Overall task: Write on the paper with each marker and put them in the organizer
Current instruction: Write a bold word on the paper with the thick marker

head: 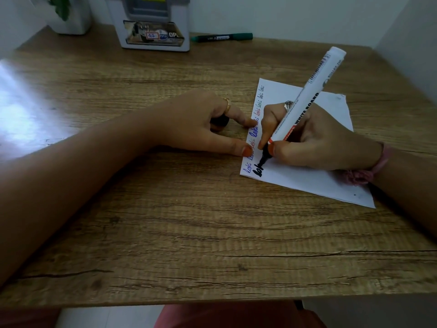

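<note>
1. A white marker (305,100), printed "WHITE BOARD", leans steeply with its black tip touching the near left corner of a sheet of paper (314,178) lying right of centre on a wooden table (165,233).
2. The right hand (314,138) pinches the marker low on its barrel, fingers curled around it.
3. The left hand (203,124) presses the paper's left edge with thumb and one fingertip; its other fingers curl around a black cap (220,123).
4. Small handwritten words line the paper's left edge; thick black letters sit at the tip.
5. Far off, a green marker (222,37) lies beside a white organizer (153,22), its label reading "42".
</note>
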The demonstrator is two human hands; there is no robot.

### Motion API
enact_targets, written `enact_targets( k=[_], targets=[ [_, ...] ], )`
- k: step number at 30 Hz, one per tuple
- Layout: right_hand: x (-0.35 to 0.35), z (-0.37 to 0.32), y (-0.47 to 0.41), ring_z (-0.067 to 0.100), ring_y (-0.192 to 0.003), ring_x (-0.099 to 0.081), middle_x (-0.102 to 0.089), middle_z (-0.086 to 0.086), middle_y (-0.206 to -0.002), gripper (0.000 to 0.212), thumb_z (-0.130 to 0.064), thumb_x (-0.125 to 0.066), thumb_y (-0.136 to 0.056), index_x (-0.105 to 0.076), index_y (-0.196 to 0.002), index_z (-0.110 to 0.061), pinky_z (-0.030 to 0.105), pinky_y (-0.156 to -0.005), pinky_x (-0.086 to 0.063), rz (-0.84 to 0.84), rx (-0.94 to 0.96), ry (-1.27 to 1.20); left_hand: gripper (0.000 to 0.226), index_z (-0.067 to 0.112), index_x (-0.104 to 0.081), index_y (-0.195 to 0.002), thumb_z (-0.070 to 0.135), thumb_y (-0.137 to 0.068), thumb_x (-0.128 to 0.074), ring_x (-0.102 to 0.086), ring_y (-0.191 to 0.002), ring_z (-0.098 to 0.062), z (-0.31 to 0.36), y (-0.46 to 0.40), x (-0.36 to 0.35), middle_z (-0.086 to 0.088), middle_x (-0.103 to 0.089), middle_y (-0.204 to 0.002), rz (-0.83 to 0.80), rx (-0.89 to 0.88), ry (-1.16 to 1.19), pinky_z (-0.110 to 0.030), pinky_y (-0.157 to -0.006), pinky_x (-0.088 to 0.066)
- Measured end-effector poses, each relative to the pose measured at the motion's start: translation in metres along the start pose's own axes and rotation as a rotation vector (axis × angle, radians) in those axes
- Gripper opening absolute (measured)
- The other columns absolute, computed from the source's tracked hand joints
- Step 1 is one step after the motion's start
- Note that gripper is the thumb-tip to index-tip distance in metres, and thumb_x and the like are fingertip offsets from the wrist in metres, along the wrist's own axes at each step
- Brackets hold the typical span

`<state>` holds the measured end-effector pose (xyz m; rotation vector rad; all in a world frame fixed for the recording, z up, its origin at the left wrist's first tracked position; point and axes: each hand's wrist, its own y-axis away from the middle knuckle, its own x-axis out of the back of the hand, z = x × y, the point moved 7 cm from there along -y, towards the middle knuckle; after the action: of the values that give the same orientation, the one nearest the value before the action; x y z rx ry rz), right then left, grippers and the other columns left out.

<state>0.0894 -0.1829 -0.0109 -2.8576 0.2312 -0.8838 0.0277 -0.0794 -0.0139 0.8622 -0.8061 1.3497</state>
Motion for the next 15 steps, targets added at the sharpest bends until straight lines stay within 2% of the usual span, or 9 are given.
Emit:
enact_targets(
  k=[2, 4, 6, 9, 15],
  targets=[
    [0.0011, -0.0014, 0.0009, 0.051, -0.072, -0.052, -0.054, 0.034, -0.069, 0.032, -0.017, -0.058, -0.072, -0.052, -0.074, 0.014, 0.053, -0.068, -0.048, 0.003, 0.003, 0.011, 0.052, 0.054, -0.042, -0.112, 0.069, -0.063, -0.05, -0.049, -0.062, -0.007, -0.0002, -0.0007, -0.0007, 0.002, -0.052, -0.066, -0.008, -0.001, -0.01, -0.013, -0.052, -0.032],
    [0.0028, -0.0021, 0.0015, 0.047, -0.069, -0.052, -0.054, 0.032, -0.067, 0.033, -0.02, -0.058, -0.071, -0.053, -0.073, 0.013, 0.044, -0.06, -0.046, 0.03, 0.01, 0.036, 0.053, 0.054, -0.042, -0.113, 0.069, -0.064, -0.049, -0.052, -0.066, -0.014, 0.0001, -0.0014, -0.0012, -0.003, -0.057, -0.074, -0.011, -0.004, -0.025, -0.02, -0.056, -0.033],
    [0.0021, -0.0013, 0.0007, 0.05, -0.073, -0.053, -0.056, 0.031, -0.069, 0.032, -0.02, -0.059, -0.071, -0.053, -0.073, 0.011, 0.05, -0.061, -0.046, 0.034, 0.005, 0.026, 0.052, 0.054, -0.042, -0.113, 0.069, -0.064, -0.05, -0.051, -0.066, -0.015, -0.0001, -0.0012, -0.0013, -0.002, -0.057, -0.073, -0.011, -0.009, -0.024, -0.021, -0.056, -0.033],
    [0.0009, 0.0004, -0.0004, 0.056, -0.081, -0.053, -0.057, 0.033, -0.071, 0.03, -0.019, -0.06, -0.072, -0.051, -0.072, 0.01, 0.063, -0.066, -0.045, 0.016, -0.013, -0.008, 0.052, 0.054, -0.042, -0.111, 0.071, -0.062, -0.048, -0.049, -0.065, -0.012, 0.0013, -0.0013, -0.0007, 0.001, -0.053, -0.067, -0.004, -0.028, -0.008, -0.014, -0.052, -0.032],
    [0.0032, 0.0, 0.0, 0.051, -0.078, -0.054, -0.054, 0.034, -0.071, 0.035, -0.021, -0.058, -0.073, -0.051, -0.073, 0.013, 0.054, -0.065, -0.048, 0.06, -0.002, 0.005, 0.058, 0.052, -0.044, -0.116, 0.07, -0.062, -0.048, -0.043, -0.057, -0.007, 0.0006, -0.001, 0.0003, 0.005, -0.042, -0.057, 0.005, -0.021, -0.016, -0.016, -0.049, -0.029]
  ],
)
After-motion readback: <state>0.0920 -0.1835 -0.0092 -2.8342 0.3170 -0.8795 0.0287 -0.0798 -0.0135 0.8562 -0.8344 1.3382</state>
